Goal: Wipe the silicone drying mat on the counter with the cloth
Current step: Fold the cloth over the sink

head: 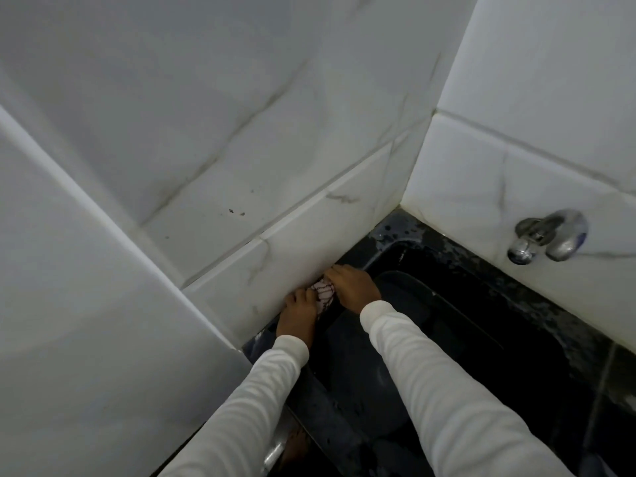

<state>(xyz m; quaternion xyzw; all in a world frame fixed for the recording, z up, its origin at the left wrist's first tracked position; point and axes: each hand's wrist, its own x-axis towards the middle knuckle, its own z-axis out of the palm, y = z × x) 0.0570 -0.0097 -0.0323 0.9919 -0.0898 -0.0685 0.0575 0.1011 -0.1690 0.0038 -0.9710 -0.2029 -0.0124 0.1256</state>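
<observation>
Both hands are bunched on the cloth (323, 295) right up against the white tiled wall (241, 263): left hand (296, 316) gripping its near end, right hand (351, 282) clamped over the far end. It's pressed onto the dark mat (406, 339), with a chrome tap (547, 241) off to the right.

Both hands (297, 318) (352, 282) outstretched, fingers curled.
</observation>
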